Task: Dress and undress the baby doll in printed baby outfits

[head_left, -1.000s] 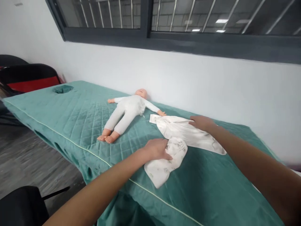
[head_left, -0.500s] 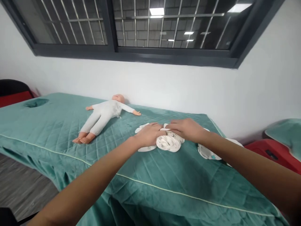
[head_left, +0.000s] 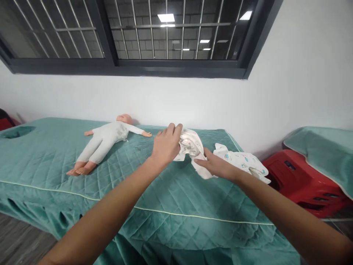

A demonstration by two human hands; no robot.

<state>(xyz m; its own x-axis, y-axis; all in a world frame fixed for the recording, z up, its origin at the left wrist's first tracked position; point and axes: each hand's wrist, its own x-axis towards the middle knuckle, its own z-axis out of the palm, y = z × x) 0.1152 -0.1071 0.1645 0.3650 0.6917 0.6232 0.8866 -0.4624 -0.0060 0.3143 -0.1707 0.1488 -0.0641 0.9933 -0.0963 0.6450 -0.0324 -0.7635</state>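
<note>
White baby garment (head_left: 193,139) sagged bunched, clasped by left hand (head_left: 167,145) and right hand (head_left: 216,164); a loosened pinch risked spilling folds onto the quilted green bed cover (head_left: 165,193).

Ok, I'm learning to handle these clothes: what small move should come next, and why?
Probably spread the bunched white garment out on the green cover: the left hand and right hand both hold it, and its folds hide its shape.
</note>
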